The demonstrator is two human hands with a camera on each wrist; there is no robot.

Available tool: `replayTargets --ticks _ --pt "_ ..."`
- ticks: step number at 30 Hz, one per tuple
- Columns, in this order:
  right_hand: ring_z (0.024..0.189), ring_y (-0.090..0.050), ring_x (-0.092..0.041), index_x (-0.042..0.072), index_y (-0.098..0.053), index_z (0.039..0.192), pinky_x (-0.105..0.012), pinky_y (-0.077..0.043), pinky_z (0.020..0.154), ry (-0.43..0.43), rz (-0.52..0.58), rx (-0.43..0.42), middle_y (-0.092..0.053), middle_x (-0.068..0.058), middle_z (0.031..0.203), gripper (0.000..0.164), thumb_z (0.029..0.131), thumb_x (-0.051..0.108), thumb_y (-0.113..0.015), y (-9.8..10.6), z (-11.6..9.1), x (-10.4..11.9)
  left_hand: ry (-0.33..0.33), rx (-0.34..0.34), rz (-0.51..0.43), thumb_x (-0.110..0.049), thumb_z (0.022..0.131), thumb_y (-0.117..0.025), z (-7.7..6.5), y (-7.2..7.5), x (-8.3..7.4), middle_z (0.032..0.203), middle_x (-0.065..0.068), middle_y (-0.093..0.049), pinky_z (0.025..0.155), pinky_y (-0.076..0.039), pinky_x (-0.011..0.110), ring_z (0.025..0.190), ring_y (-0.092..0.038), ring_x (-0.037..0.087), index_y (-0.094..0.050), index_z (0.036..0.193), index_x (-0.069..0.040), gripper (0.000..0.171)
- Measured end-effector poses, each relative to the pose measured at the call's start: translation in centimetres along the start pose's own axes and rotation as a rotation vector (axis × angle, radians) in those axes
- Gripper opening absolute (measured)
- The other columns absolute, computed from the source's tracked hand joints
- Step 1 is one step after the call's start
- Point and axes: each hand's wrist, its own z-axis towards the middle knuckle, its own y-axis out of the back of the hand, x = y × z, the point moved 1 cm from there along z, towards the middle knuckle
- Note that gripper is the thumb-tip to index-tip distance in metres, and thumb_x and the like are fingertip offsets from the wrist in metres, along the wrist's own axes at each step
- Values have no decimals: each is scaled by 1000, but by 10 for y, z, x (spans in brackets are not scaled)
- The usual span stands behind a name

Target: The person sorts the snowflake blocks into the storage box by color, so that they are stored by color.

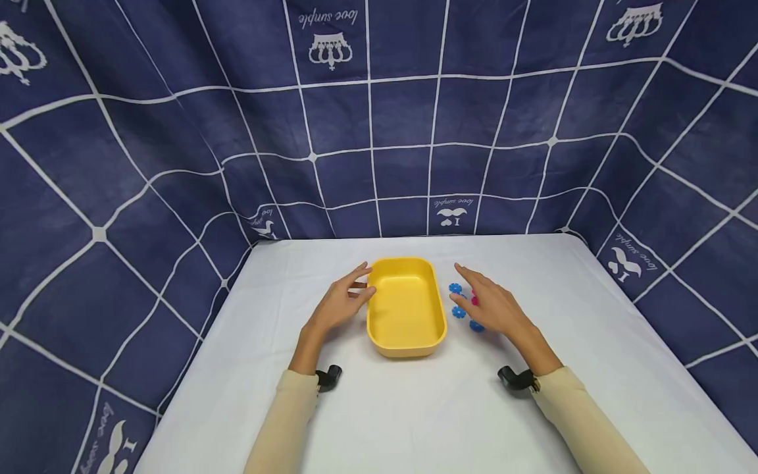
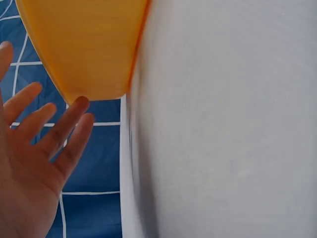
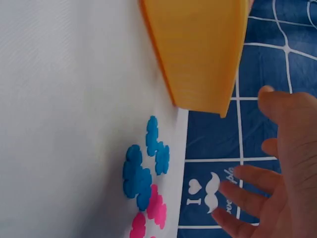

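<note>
A yellow rectangular plastic tray stands on the white table; its inside is bare in the head view. My left hand, fingers spread and relaxed, is at the tray's left rim. In the left wrist view that hand holds nothing, its fingertips overlapping the tray's wall. On the other side, my right hand hovers over several flower-shaped blue pieces and pink pieces, partly hiding them. The right wrist view has these blue pieces on the cloth, apart from the loosely extended fingers.
White cloth covers the table. A dark blue curtain with white grid lines rises behind it and along both sides. Black devices are strapped at the left wrist and the right wrist.
</note>
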Motion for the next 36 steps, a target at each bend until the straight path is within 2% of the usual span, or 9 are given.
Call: replayTargets --ticks 4,7,10,15,18,21,25,28,36 --pt "146 -51 -43 22 -37 170 -72 -46 108 -18 26 -32 -50 -17 162 76 105 48 -67 1 2 4 -9 60 3 -43 103 -74 -1 -1 3 171 3 -43 104 -58 44 132 -66 30 -61 152 -7 62" --pt "141 -55 -42 22 -39 169 -71 -48 106 -36 47 -53 -53 -17 159 74 105 46 -69 2 4 5 -12 118 8 -44 101 -76 -1 -2 5 171 4 -42 107 -56 44 135 -63 31 -63 150 -6 63" --pt "135 -60 -40 22 -41 168 -70 -50 104 -42 75 -75 -56 -16 156 72 105 43 -70 3 5 5 -18 142 9 -42 100 -78 -1 -1 6 173 5 -39 109 -55 44 136 -63 30 -63 149 -4 64" --pt "132 -62 -38 21 -43 166 -70 -50 104 -28 99 -104 -57 -15 155 70 105 43 -69 7 7 6 -17 152 37 -42 99 -80 -1 1 7 174 3 -36 108 -55 42 138 -62 25 -64 148 -5 63" --pt "132 -61 -38 20 -45 165 -69 -50 105 -12 105 -129 -57 -15 154 68 106 42 -69 10 9 8 -6 145 82 -47 97 -80 0 2 7 168 1 -47 107 -56 40 136 -63 21 -63 150 -9 67" --pt "131 -62 -38 18 -48 163 -67 -51 105 4 113 -158 -58 -15 153 65 105 38 -71 13 12 10 7 143 149 -53 96 -79 1 6 6 166 -2 -50 106 -56 41 134 -64 19 -63 151 -13 70" --pt "131 -62 -37 18 -51 161 -65 -52 105 14 121 -180 -60 -14 151 63 104 35 -72 18 18 11 7 148 225 -56 96 -78 0 10 6 170 -8 -42 107 -56 45 133 -65 21 -65 149 -16 68" --pt "131 -62 -37 18 -53 160 -63 -53 104 17 130 -190 -60 -14 150 61 104 35 -73 21 21 11 6 145 268 -55 95 -78 0 12 7 169 -10 -44 104 -56 47 126 -69 24 -66 149 -19 66" --pt "130 -62 -40 15 -57 156 -61 -55 102 -18 121 -202 -60 -16 150 57 104 31 -74 30 19 -1 -1 165 283 -60 94 -77 4 10 7 166 -8 -49 101 -57 49 116 -72 26 -66 149 -20 69"
